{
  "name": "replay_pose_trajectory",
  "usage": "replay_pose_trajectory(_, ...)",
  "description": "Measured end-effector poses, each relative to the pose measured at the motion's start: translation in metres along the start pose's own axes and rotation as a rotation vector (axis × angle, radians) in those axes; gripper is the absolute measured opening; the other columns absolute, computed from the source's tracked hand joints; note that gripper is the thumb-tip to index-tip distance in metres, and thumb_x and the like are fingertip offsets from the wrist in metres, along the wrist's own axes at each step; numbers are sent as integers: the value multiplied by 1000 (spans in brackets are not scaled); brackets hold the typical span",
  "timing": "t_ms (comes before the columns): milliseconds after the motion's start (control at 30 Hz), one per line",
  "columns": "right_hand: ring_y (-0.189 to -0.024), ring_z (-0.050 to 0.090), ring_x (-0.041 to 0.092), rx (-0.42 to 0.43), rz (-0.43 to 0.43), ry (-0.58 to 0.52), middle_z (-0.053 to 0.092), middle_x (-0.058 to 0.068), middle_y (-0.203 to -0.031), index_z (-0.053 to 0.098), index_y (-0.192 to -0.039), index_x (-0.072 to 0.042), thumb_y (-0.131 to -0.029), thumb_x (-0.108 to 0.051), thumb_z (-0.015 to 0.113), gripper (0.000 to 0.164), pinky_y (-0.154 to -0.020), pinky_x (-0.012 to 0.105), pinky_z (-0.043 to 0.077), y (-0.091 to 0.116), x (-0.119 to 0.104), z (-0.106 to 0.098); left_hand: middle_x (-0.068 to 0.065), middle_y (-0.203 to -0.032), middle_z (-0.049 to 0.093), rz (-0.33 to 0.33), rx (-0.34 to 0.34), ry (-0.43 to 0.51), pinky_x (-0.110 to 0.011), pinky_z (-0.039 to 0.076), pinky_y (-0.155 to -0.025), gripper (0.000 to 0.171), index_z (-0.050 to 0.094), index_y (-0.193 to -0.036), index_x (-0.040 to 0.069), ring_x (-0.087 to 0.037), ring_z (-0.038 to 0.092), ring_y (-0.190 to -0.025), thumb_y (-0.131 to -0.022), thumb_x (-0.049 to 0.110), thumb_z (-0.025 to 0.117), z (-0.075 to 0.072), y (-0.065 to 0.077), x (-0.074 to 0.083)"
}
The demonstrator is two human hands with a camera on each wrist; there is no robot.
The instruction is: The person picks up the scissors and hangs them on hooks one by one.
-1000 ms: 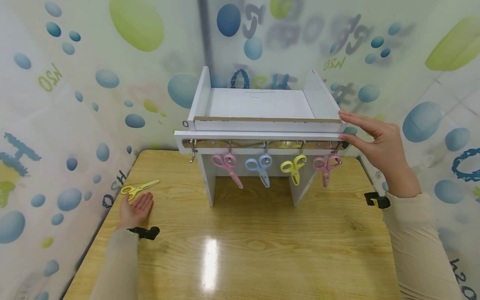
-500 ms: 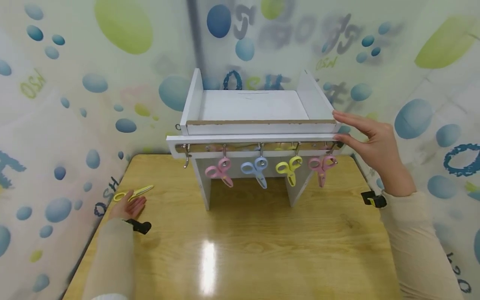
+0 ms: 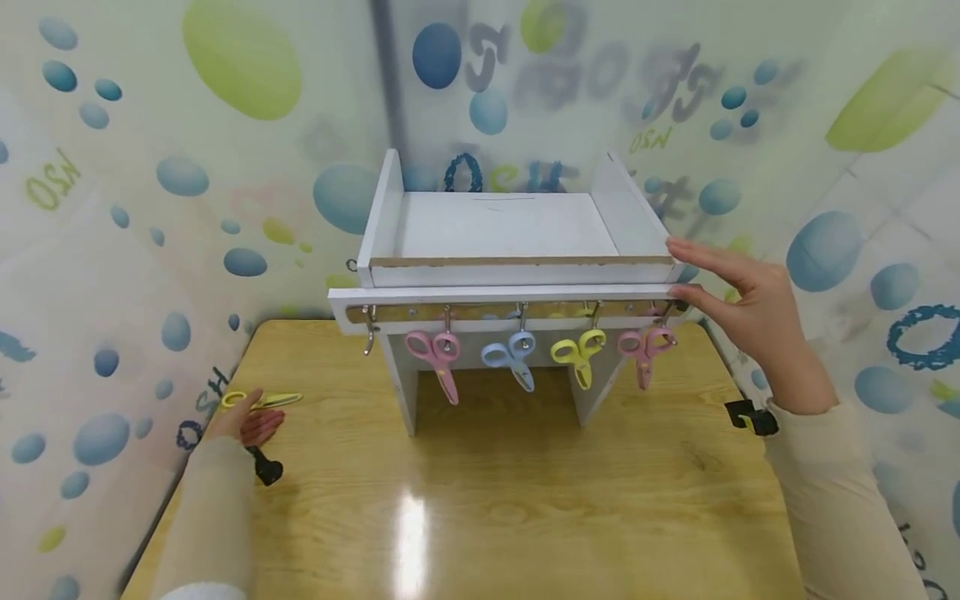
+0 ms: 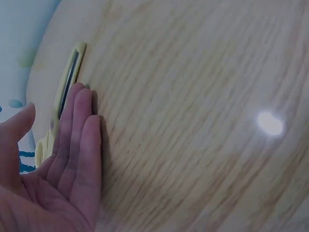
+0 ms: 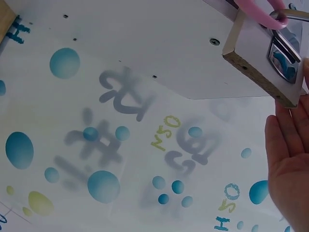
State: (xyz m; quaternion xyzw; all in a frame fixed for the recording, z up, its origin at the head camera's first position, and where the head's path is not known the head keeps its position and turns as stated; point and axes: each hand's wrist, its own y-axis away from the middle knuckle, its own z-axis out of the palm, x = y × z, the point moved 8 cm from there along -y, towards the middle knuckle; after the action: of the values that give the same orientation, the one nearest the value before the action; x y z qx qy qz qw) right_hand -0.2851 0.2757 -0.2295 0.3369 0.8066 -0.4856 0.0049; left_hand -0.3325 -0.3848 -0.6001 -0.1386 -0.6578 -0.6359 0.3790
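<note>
In the head view, a white rack stands on the wooden table with a row of metal hooks along its front board. Pink scissors, blue scissors, yellow scissors and a second pink pair hang from it. My right hand holds the rack's right end, thumb at the front board, fingers at the side panel. At the table's left, my left hand lies beside another yellow pair of scissors, fingers extended, palm visible. In the left wrist view those scissors lie behind the straight fingers.
The leftmost hook on the board carries nothing. Patterned walls close in the back and both sides of the table. The rack's upper tray has raised side panels.
My left hand has shifted left, beside the loose yellow scissors, with its thumb over their handles. The leftmost hanging pink scissors have swung. My right hand stays at the rack's end.
</note>
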Motion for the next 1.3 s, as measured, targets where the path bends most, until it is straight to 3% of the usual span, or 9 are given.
replay_pose_trajectory(133, -119, 63, -2, -3, 4, -15, 70, 3, -127, 70, -116, 8, -74, 7, 80, 43, -102, 13, 48, 2, -1, 1, 0, -60, 71, 53, 59, -164, -25, 61, -63, 51, 66, -72, 11, -11, 73, -61, -101, 49, 47, -8, -5, 0)
replay_pose_trajectory(267, -119, 64, 0, -11, -7, -47, 70, 7, -127, 70, -115, 10, -76, 6, 79, 41, -102, 14, 49, 2, -5, 3, 0, -56, 70, 137, 162, -391, -29, 61, -57, 56, 66, -91, -3, -12, 71, -55, -99, 50, 49, -14, -3, 3)
replay_pose_trajectory(367, -120, 64, 0, -10, -12, -49, 70, 7, -127, 70, -115, 10, -78, 3, 79, 39, -101, 14, 49, 1, -7, 3, 0, -55, 69, 185, 272, -691, -31, 59, -56, 69, 64, -106, -13, -14, 70, -54, -98, 54, 48, -13, 2, 9)
replay_pose_trajectory(533, -119, 64, -1, -2, 8, -40, 69, 4, -128, 70, -115, 10, -79, 2, 79, 39, -102, 14, 48, 3, -8, -2, 2, -53, 67, 204, 358, -1029, -28, 51, -51, 63, 75, -85, -3, -15, 65, -52, -97, 52, 46, -2, 5, 18)
replay_pose_trajectory(733, -118, 64, -2, 9, 9, -34, 70, 1, -127, 70, -115, 10, -80, -1, 78, 37, -102, 13, 48, 3, -9, -4, 2, -54, 66, 230, 328, -996, -27, 48, -50, 48, 72, -81, -1, -13, 62, -50, -97, 37, 48, 10, 11, 23)
replay_pose_trajectory(900, -117, 65, -2, 20, -1, -49, 70, 2, -126, 70, -113, 11, -81, -4, 79, 36, -102, 13, 48, 1, -8, -4, 0, -54, 64, 239, 380, -992, -28, 44, -51, 49, 69, -73, 2, -16, 58, -54, -96, 41, 51, 8, 9, 24)
replay_pose_trajectory(1100, -117, 65, 1, 27, 10, -82, 71, 3, -126, 69, -113, 12, -80, 3, 78, 36, -103, 16, 49, 0, -6, -3, -12, -65, 55, 384, 493, -1146, -31, 41, -46, 49, 54, -64, 3, -22, 51, -58, -94, 41, 55, 14, 8, 37)
replay_pose_trajectory(1200, -118, 65, 1, 19, 19, -80, 70, 3, -126, 69, -114, 12, -76, 11, 77, 38, -104, 17, 49, -1, -4, -1, -10, -63, 51, 436, 487, -1185, -30, 37, -45, 51, 50, -59, 8, -21, 47, -57, -96, 43, 55, 21, 9, 39)
replay_pose_trajectory(1300, -119, 65, 1, 13, 29, -78, 70, 2, -127, 69, -115, 12, -74, 15, 77, 42, -104, 17, 48, 0, -1, 0, -7, -59, 56, 512, 436, -1131, -30, 34, -45, 53, 58, -60, 6, -19, 45, -54, -98, 43, 57, 30, 14, 44)
